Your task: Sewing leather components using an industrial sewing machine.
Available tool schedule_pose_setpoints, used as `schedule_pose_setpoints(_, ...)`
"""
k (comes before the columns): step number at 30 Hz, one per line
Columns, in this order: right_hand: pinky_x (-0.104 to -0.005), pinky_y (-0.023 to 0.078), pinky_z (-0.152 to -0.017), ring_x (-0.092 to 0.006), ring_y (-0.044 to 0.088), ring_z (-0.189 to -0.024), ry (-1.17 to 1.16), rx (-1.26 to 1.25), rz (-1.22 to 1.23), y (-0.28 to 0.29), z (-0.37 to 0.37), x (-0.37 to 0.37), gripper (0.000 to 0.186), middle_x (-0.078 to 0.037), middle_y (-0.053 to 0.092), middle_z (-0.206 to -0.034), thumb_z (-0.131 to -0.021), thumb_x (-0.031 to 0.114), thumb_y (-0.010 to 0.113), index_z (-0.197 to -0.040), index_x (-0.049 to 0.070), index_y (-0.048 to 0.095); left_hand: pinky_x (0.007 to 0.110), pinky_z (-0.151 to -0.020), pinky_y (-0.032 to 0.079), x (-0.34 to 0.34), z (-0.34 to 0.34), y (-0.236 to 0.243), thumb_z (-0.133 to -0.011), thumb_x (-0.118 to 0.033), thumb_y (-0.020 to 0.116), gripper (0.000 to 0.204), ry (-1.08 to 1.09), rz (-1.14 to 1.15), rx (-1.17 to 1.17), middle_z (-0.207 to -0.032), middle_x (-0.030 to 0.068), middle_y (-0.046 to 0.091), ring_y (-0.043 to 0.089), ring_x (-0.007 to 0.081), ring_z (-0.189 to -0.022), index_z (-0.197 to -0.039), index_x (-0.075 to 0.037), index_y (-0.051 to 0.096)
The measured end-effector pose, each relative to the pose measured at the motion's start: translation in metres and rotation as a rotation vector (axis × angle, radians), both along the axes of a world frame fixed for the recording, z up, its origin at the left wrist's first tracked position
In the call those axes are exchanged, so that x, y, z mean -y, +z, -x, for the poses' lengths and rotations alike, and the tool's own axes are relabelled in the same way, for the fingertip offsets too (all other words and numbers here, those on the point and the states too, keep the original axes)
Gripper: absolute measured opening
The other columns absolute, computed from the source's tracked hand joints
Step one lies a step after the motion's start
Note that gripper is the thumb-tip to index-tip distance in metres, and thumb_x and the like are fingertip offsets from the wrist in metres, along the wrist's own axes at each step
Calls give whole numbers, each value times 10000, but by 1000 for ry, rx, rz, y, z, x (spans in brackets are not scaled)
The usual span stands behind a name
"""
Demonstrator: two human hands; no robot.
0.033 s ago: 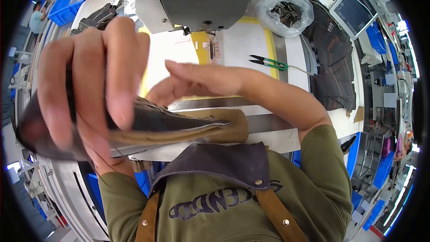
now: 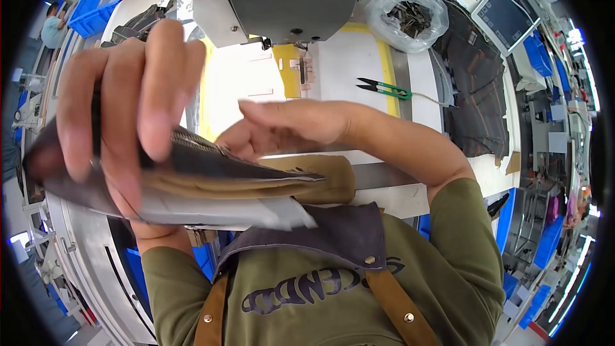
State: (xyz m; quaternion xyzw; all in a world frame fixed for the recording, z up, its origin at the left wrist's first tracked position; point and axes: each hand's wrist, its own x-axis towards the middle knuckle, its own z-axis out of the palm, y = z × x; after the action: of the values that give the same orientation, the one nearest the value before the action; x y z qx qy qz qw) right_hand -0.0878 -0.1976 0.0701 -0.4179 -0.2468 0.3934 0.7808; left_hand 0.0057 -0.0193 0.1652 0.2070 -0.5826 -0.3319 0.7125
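Over on the left side of the head view, up goes our attention to the left hand (image 2: 125, 106), raised high, fingers bent down over a dark layered fabric piece (image 2: 192, 161) and holding it firmly! The piece is tilted, stretched between that hand and the person's front, its narrow end pointing right. Look at the layers: a toothed, zipper-like strip (image 2: 202, 141) along the upper edge, a tan layer (image 2: 195, 186) beneath the dark one, then a pale grey flap (image 2: 224, 211) at the bottom, its tip blurred just above the dark apron (image 2: 301, 237).

And the right hand (image 2: 282, 129)! It reaches in from the right, fingers loosely curled, thumb standing apart from them, fingertips right by the zipper-like strip; whether they touch or pinch it, I cannot tell. Near the narrow end, a brown pad (image 2: 339, 179) lies along the front of the white worktable (image 2: 400, 200).

Beyond the hands looms a dark grey machine head (image 2: 291, 9) with a red emblem. To its right, green-handled snips (image 2: 387, 89) lie open-bladed, a clear plastic bag (image 2: 432, 13) holds small dark pieces, and dark cloth (image 2: 477, 96) is spread below a screen (image 2: 506, 13).
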Motion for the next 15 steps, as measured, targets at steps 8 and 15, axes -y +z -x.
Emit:
schedule_pose_setpoints(8, -268, 518, -871, -72, 631, -926, -272, -36, 559, -28, 42, 63, 367, -4, 732, -1029, -1049, 265, 786, -1279, -14, 724, 261, -823, 459, -130, -60, -106, -785, -498, 949, 593, 340, 138, -1043, -679, -51, 589, 566, 117, -839, -1034, -33, 679)
schedule_pose_setpoints(15, -264, 468, -750, -48, 534, -820, -363, 289, 810, -37, 54, 72, 267, 8, 651, -861, -1046, 236, 769, -1117, -20, 745, 221, -654, 431, -218, -144, -155, -1150, -292, 594, 273, 307, 110, -787, -684, -33, 486, 464, 78, -604, -1061, -35, 617)
